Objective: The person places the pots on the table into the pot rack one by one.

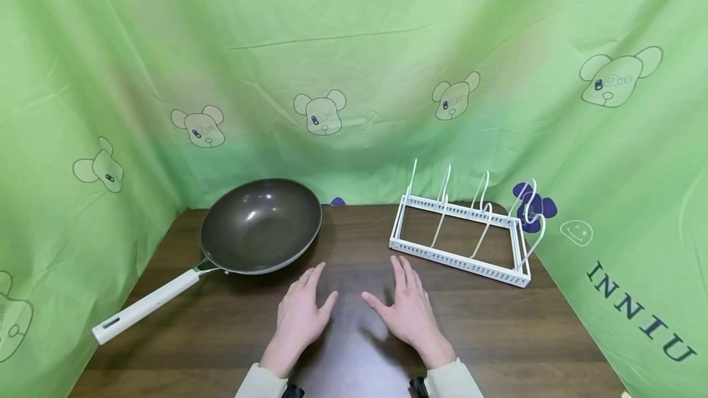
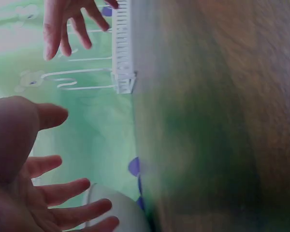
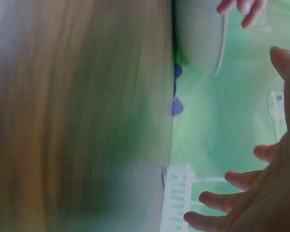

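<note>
My left hand point(image 1: 300, 312) hovers over the front middle of the table, fingers stretched and thumb apart, holding nothing. Opposite it my right hand point(image 1: 408, 311) is held the same way, palm turned inward and nothing in it. Beyond the left hand, on the left of the table, sits a dark frying pan point(image 1: 265, 226) with a pale outside and a white handle point(image 1: 146, 306) pointing to the front left. Past the right hand's fingertips lies a white slotted rack point(image 1: 459, 260) with several upright wire dividers. Both things also show in part in the wrist views.
A brown wooden table point(image 1: 354, 349) carries everything. Green cloth point(image 1: 376, 29) with bear prints hangs behind it and along both sides, close to the pan and the rack's right end. Black bands point(image 1: 418, 387) show at both sleeve cuffs.
</note>
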### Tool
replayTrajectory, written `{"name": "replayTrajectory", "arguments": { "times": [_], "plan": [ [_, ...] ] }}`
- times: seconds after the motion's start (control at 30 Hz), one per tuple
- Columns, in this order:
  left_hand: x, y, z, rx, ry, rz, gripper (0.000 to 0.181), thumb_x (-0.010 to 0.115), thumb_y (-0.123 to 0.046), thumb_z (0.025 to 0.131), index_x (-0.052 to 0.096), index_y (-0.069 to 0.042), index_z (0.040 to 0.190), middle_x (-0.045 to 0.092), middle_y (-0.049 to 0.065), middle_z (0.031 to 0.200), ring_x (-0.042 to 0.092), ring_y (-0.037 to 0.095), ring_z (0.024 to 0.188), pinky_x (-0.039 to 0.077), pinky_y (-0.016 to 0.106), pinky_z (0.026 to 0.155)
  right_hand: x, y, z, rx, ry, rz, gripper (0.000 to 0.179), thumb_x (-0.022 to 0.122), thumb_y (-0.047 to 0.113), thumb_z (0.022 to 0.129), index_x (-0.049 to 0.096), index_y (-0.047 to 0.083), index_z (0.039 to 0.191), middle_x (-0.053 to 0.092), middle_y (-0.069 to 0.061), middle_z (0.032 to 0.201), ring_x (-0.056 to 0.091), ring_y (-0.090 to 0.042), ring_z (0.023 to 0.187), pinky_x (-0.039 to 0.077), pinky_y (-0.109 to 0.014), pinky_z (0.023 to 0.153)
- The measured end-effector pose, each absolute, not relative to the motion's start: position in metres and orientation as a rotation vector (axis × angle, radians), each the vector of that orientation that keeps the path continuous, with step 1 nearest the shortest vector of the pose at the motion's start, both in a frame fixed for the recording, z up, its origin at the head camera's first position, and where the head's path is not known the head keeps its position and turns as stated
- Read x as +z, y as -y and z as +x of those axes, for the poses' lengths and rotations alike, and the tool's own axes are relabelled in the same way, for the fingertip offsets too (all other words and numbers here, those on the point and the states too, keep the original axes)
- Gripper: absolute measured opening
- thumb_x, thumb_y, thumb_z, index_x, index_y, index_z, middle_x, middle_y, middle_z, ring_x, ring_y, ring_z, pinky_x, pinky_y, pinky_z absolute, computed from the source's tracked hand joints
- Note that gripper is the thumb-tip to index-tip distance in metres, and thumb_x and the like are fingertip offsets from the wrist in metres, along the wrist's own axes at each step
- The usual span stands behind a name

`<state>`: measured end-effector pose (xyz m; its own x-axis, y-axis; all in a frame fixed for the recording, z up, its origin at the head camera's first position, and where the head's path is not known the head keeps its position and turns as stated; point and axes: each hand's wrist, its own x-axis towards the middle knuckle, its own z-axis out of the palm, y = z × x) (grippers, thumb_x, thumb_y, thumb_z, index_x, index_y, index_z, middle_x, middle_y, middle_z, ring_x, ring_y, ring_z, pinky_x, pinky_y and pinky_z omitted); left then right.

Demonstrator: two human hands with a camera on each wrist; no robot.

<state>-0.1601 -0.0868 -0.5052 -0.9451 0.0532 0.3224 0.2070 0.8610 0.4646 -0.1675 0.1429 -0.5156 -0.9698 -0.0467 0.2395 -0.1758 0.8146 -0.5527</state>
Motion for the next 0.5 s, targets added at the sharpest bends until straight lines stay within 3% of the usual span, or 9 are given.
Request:
{"name": "replayTrajectory", "arguments": {
  "times": [0.2, 0.5],
  "plan": [
    [-0.492, 0.097, -0.151, -0.796, 2.509, -0.18, 0.055, 0.076, -0.033, 0.089, 0.059, -0.017, 0.139, 0.063, 0.006, 0.136, 0.066, 0.034, 0.108, 0.057, 0.054, 0.077, -0.51, -0.127, -0.161, 1.18, 2.652, 0.19, 0.097, 0.071, 0.059, 0.088, 0.024, 0.011, 0.159, 0.032, -0.019, 0.16, 0.038, -0.043, 0.142, 0.036, -0.063, 0.11],
    [-0.469, 0.127, -0.138, -0.82, 2.348, -0.096, 0.041, 0.077, -0.027, 0.089, 0.067, -0.013, 0.126, 0.068, 0.006, 0.128, 0.065, 0.031, 0.114, 0.055, 0.052, 0.088, -0.503, -0.1, -0.153, 1.48, 2.463, 0.245, 0.078, 0.074, 0.038, 0.092, 0.035, 0.007, 0.153, 0.05, -0.015, 0.147, 0.052, -0.039, 0.13, 0.044, -0.06, 0.103]
  ]
}}
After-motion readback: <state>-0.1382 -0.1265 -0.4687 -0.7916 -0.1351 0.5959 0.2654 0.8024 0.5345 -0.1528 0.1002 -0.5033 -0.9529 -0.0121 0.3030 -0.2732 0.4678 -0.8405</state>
